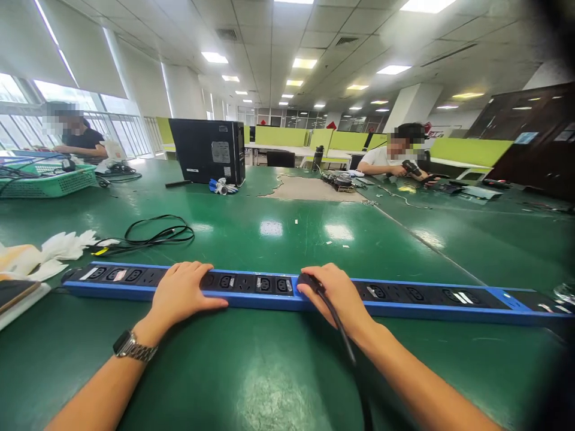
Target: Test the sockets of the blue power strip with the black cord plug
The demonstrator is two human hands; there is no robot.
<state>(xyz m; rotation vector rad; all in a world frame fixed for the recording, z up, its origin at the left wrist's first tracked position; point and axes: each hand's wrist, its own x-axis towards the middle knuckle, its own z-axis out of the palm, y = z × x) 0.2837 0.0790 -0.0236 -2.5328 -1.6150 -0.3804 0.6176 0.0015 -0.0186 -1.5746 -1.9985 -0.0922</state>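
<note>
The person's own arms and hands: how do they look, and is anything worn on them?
Both forearms are bare, with no sleeves in view and no gloves. The left hand has a silver metal-band wristwatch with a dark square face at its wrist. The right hand and its wrist carry nothing.

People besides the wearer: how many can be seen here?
2. One person sits far left by the windows, behind a green basket; another person sits far right of centre, holding a dark tool. Others may be hidden behind the partitions.
</note>
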